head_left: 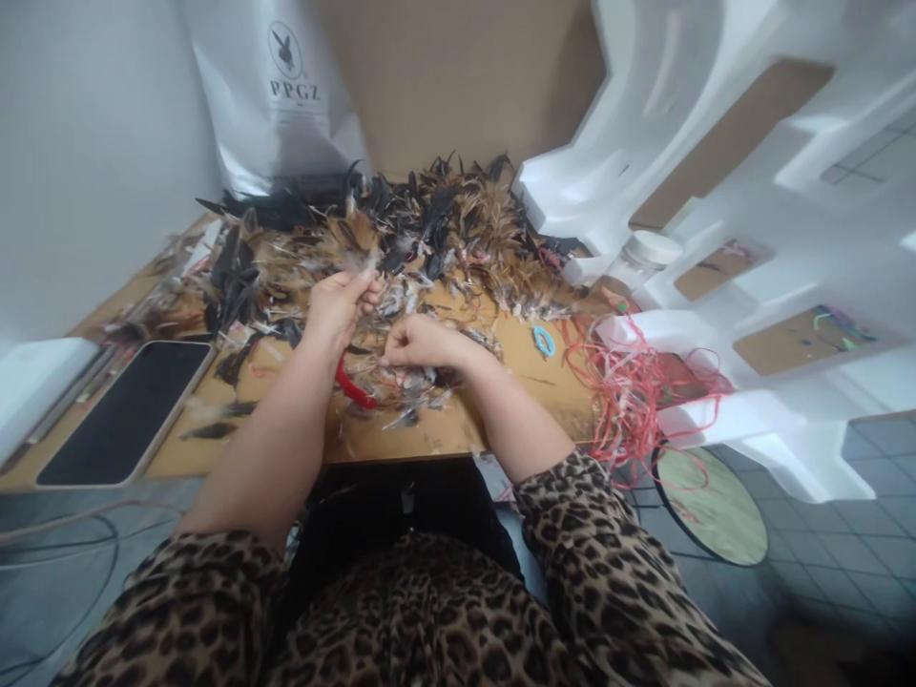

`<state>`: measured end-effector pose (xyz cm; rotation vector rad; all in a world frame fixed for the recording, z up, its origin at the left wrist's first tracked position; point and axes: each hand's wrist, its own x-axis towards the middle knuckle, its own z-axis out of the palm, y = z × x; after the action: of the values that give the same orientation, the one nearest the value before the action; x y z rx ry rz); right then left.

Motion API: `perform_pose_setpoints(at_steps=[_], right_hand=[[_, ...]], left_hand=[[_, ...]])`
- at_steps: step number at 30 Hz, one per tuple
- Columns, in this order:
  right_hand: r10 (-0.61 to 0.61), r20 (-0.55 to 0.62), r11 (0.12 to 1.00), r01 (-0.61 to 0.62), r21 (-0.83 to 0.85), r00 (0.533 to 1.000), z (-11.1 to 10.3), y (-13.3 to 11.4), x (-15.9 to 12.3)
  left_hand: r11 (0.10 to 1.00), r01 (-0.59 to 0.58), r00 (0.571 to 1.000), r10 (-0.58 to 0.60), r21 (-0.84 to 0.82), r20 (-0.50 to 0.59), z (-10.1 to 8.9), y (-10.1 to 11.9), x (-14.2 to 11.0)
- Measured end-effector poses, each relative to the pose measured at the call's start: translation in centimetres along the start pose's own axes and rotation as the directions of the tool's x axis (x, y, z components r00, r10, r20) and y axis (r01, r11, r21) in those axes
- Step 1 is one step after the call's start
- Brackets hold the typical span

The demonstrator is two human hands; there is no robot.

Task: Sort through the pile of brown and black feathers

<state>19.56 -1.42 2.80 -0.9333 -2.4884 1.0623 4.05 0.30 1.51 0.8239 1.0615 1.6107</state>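
Note:
My left hand (pixel 343 303) is pinched closed over the feather pile, and a brown feather (pixel 356 237) with pale fluff rises at its fingertips. To its right and slightly nearer me, my right hand (pixel 421 342) is curled closed low over the table; whatever lies in its fingers is hidden. A red curved band (pixel 356 386) shows beside my left wrist, partly covered by it. Brown and black feathers (pixel 436 215) are heaped behind both hands. Loose feather scraps (pixel 407 386) are scattered under and in front of my right hand.
A phone (pixel 129 410) lies at the left of the wooden table (pixel 458 434). Right of my hands are a blue ring (pixel 543 341), tangled red strings (pixel 630 391), a lidded jar (pixel 644 258) and white foam packaging (pixel 716 172). A silvery bag (pixel 279 124) stands at the back.

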Motion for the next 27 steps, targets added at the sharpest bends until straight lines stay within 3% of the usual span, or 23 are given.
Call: perform_pose_setpoints(at_steps=[4,7,11,13,15,17,20,22,24,27], right_hand=[[0.074,0.050,0.993,-0.069,-0.098,0.996,0.0,-0.4,-0.2],[0.088,0.055,0.994,-0.084,-0.073,0.995,0.2,-0.6,-0.1],[0.036,-0.054,0.965,-0.021,0.263,0.998,-0.4,-0.6,0.0],[0.076,-0.185,0.894,0.015,0.449,0.980,-1.2,-0.4,-0.1],[0.134,-0.273,0.847,0.033,0.531,0.952,-1.9,-0.2,-0.4],[0.128,-0.243,0.879,0.004,0.477,0.962,-2.3,-0.3,-0.6],[0.085,-0.019,0.983,-0.080,0.166,0.996,-1.8,-0.8,-0.9],[0.117,0.064,0.991,-0.113,-0.072,0.991,-1.0,-1.3,-0.8],[0.144,0.074,0.966,-0.124,-0.226,0.987,-0.1,-1.5,-0.5],[0.104,0.053,0.977,-0.092,-0.194,0.993,0.4,-1.2,-0.2]], left_hand=[[1.000,0.003,1.000,-0.003,-0.008,0.022,0.1,0.0,-0.1],[1.000,-0.011,0.998,0.012,-0.019,0.055,0.0,-0.1,-0.1],[0.999,0.001,0.999,0.002,-0.050,0.050,-0.1,0.0,0.0],[0.996,0.030,0.998,-0.025,-0.086,0.052,-0.1,0.1,0.0],[0.991,0.058,0.997,-0.050,-0.123,0.063,-0.1,0.1,0.0],[0.987,0.070,0.995,-0.060,-0.144,0.075,-0.2,0.1,0.1],[0.986,0.069,0.994,-0.056,-0.150,0.091,-0.3,0.1,0.2],[0.986,0.074,0.993,-0.060,-0.151,0.098,-0.4,0.0,0.3],[0.986,0.081,0.993,-0.067,-0.149,0.097,-0.4,0.0,0.4],[0.985,0.084,0.992,-0.068,-0.154,0.105,-0.4,-0.1,0.4]])
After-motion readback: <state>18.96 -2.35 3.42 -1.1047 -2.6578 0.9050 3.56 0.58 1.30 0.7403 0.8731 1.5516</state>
